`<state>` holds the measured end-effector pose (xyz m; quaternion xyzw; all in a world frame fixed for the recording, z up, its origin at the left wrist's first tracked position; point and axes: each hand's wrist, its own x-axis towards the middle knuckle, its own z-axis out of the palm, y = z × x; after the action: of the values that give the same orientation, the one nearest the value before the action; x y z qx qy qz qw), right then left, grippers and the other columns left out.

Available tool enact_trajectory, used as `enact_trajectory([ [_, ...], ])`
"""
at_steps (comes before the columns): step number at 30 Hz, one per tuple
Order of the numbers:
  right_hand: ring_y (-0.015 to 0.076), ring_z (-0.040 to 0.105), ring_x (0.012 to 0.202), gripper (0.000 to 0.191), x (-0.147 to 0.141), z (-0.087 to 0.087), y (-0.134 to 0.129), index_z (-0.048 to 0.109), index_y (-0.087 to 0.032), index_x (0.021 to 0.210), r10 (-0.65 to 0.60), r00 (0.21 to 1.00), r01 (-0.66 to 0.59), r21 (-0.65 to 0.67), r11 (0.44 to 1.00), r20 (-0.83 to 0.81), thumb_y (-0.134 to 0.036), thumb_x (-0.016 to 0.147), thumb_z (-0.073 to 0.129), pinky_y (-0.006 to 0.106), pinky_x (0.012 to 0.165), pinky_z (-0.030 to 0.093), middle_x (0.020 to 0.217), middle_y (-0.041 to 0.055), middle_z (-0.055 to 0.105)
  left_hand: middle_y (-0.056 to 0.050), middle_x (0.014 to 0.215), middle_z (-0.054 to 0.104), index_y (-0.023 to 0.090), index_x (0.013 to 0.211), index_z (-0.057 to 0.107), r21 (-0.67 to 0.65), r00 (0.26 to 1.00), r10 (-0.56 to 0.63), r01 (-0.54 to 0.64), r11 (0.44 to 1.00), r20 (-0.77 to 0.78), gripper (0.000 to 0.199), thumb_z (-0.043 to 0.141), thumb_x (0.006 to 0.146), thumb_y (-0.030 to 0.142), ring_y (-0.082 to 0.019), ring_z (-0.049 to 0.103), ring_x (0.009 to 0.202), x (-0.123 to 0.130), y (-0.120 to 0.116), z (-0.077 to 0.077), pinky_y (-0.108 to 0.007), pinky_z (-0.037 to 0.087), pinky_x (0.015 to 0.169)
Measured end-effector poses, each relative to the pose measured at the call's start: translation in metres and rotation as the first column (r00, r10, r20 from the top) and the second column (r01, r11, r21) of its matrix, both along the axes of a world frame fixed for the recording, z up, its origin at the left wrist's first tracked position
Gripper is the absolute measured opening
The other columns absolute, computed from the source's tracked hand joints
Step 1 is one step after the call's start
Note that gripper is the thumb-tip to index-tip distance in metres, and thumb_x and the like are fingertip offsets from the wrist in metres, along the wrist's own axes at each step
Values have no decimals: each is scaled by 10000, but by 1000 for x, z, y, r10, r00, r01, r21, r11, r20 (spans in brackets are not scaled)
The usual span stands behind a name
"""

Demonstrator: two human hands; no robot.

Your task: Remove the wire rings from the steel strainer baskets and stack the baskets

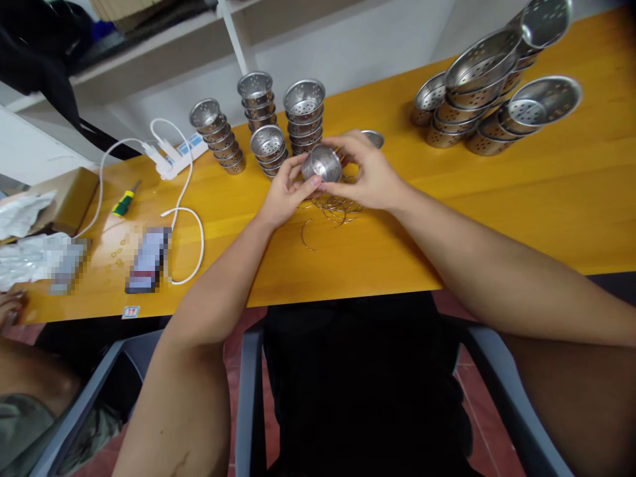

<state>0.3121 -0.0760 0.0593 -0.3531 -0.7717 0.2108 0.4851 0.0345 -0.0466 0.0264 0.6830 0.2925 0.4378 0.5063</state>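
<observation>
Between my two hands is a small perforated metal cup (pixel 322 164), tilted so that its inside faces me. My left hand (pixel 287 192) grips its left side, the thumb on the near rim. On the right side my right hand (pixel 368 171) closes round it, fingers over the top and thumb below. Several thin curved wires (pixel 335 211) lie in a loose heap on the table under the cup. Just behind my right hand, another metal cup or lid (pixel 372 138) is partly hidden.
Stacks of perforated cups (pixel 304 109) stand behind my hands, with more leaning stacks (pixel 477 86) at the back right. To the left are a power strip (pixel 183 156) with white cables, a screwdriver (pixel 126 200) and a phone (pixel 148 260). Another person's hand (pixel 10 308) shows at the far left.
</observation>
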Motion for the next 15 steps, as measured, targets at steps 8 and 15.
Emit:
enact_trajectory([
  [8,423,655,1501,755,63,-6,52,846,-127,1669,-449,883,460,-68,885,139,-253,981,1129,590,1426,527,1629,273,703,-182,1663,823,280,1561,695,-32,998,-31,29,999,-58,739,953,1103,799,-281,945,1304,1,-13,12,-486,825,1147],
  [15,424,697,1554,704,57,9,50,867,-16,1671,-470,791,554,-134,822,391,-154,1016,1087,503,1416,521,1636,323,739,-167,1580,836,277,1526,747,62,1000,-26,27,998,-14,811,977,1042,885,-263,902,1214,2,-3,5,-460,829,1028],
])
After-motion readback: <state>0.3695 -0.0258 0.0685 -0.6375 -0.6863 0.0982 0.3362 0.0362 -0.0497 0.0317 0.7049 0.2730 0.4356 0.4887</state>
